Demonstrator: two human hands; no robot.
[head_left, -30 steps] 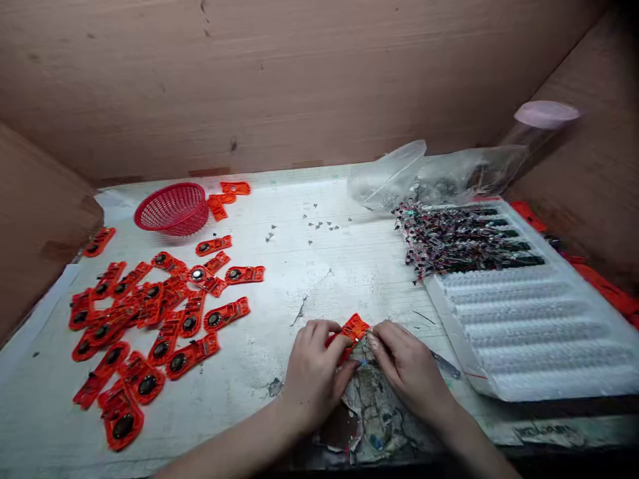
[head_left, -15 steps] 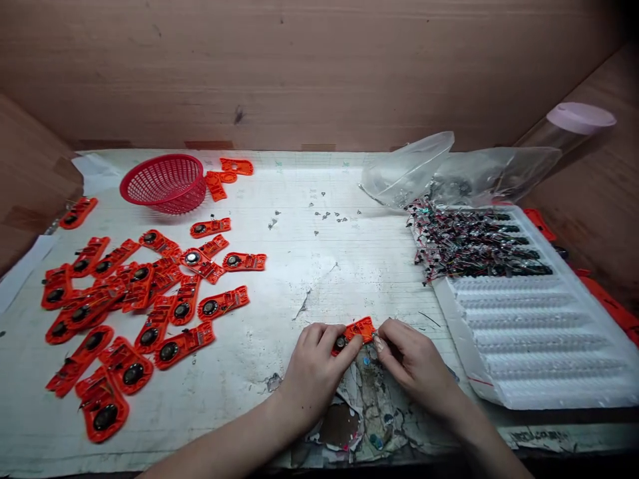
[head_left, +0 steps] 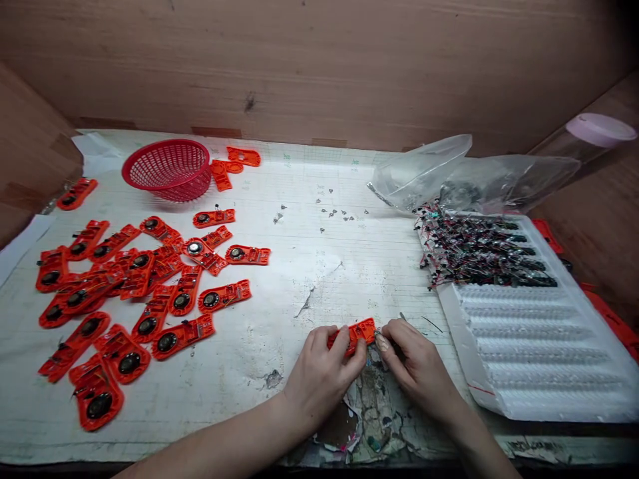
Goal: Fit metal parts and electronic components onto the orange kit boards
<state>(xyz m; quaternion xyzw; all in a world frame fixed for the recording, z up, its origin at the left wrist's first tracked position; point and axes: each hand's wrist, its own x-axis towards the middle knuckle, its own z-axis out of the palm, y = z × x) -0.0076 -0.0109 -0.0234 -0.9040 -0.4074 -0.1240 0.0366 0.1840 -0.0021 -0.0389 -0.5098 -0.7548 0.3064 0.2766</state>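
Observation:
Near the front of the table, my left hand (head_left: 327, 372) grips an orange plastic housing (head_left: 360, 330), thumb and fingers closed over its left part. At the housing's right end, my right hand (head_left: 412, 362) pinches a small metal piece (head_left: 378, 334); its exact kind is too small to make out. My fingers hide much of the housing's inside. Several similar orange housings with round black speakers and thin wires, one of them an orange housing (head_left: 182, 336), lie piled on the left.
A red mesh basket (head_left: 167, 171) stands at the back left by some bare orange parts (head_left: 243, 157). Small metal pieces (head_left: 333, 213) lie scattered mid-table. On the right, a white foam tray (head_left: 539, 352) holds wired circuit parts (head_left: 484, 246), with clear plastic bags (head_left: 424, 176) behind it.
The view has shifted slightly. My left hand's fingers have shifted on the orange housing and cover more of its left end. My right hand stays at its right end.

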